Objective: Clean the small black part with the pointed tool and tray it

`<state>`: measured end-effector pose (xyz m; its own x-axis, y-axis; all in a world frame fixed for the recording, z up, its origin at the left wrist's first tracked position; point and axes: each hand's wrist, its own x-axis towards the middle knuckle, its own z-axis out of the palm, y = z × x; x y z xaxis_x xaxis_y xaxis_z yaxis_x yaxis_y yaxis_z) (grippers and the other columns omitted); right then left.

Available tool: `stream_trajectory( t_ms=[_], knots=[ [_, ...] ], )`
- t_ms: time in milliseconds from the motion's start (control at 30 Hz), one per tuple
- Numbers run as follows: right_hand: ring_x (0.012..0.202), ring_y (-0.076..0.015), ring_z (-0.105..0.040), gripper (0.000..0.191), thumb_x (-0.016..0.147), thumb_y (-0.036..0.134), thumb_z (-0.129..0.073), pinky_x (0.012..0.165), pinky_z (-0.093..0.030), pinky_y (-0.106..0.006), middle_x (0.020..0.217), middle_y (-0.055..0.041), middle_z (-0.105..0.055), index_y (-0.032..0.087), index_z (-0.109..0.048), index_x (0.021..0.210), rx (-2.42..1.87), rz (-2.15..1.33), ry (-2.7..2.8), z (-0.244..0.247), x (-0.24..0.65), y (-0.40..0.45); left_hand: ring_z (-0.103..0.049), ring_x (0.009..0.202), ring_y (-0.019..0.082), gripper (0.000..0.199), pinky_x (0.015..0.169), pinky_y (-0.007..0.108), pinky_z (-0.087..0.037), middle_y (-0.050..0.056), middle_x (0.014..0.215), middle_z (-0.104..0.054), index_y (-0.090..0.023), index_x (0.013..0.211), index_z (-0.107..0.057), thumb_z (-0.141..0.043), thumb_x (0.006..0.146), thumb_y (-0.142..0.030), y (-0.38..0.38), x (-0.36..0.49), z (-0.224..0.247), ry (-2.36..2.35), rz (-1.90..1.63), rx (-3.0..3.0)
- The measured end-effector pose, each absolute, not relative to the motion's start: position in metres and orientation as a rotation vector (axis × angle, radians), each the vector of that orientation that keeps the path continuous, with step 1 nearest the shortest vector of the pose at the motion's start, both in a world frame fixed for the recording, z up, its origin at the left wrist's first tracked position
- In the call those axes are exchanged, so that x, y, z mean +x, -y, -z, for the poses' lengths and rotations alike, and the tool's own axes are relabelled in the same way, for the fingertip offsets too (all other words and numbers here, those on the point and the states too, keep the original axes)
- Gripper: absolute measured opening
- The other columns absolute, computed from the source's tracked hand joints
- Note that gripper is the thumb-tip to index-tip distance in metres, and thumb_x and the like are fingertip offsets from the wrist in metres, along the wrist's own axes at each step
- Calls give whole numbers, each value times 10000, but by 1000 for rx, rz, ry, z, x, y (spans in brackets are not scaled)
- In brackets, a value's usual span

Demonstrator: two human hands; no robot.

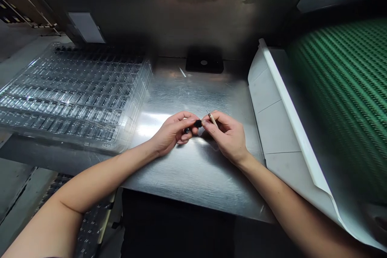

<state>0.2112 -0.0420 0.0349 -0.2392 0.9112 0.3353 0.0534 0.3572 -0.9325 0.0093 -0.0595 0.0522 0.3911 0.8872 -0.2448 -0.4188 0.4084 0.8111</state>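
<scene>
Small black parts (197,123) are pinched in the fingers of my left hand (177,131), above the metal table (193,169). My right hand (226,135) is closed on a thin tool (213,120) with a light handle and a fine metal tip pointing up and away to the left. Its thumb and index fingertips meet the right end of the black part, so both hands nearly touch. The shape of the black parts is too small to make out.
Stacked clear plastic trays (72,96) with many compartments stand at the left. A black block (204,64) and a thin white strip (182,72) lie at the back. To the right are a white bin (278,117) and a green ribbed surface (347,100).
</scene>
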Motion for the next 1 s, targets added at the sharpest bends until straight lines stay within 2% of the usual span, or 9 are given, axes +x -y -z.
stream_trajectory(
  t_ms=[167,300,467,633,733,833,1000],
  knots=[
    [591,-164,-579,227,1008,434,-824,539,-436,-276,746,6,-679,222,-776,939,-910,-1219,1486,-35,212,44,-460,547,50,447,460,173,-276,59,910,-735,-143,1078,-680,-950,839,-406,60,8,-53,-734,-874,742],
    [676,-182,-674,158,1015,371,-825,606,-487,-288,820,-15,-726,227,-822,953,-879,-1189,1512,-38,211,45,-461,556,49,426,466,181,-275,77,922,-737,-126,1037,-711,-955,833,-410,59,6,-52,-717,-845,753],
    [712,-182,-664,129,1038,303,-775,652,-505,-299,802,-12,-716,253,-860,954,-852,-1060,1597,-41,210,43,-441,551,34,407,475,181,-255,84,950,-751,-127,1094,-779,-960,843,-392,57,4,-51,-683,-841,742],
    [730,-185,-744,80,1021,314,-805,643,-590,-283,978,-26,-756,266,-863,1046,-832,-1169,1496,-40,208,43,-429,556,24,428,493,179,-249,84,955,-756,-123,1135,-808,-969,831,-379,57,4,-51,-714,-846,747],
    [713,-165,-752,67,1014,316,-825,646,-614,-251,976,-18,-744,262,-859,1035,-809,-1217,1466,-39,208,43,-427,552,28,449,493,183,-242,79,940,-756,-128,1122,-801,-984,803,-385,57,5,-51,-728,-850,743],
    [703,-162,-744,115,1010,362,-851,656,-628,-249,956,-21,-731,248,-855,1022,-818,-1219,1468,-39,208,43,-436,548,37,477,491,184,-236,67,913,-751,-145,1159,-788,-990,793,-375,56,5,-51,-726,-857,739],
    [719,-187,-739,319,970,542,-921,686,-658,-298,982,-37,-745,240,-835,1024,-855,-1297,1423,-38,207,42,-433,538,38,526,489,187,-233,63,905,-743,-146,1210,-766,-991,793,-374,58,6,-51,-746,-880,750]
  ],
)
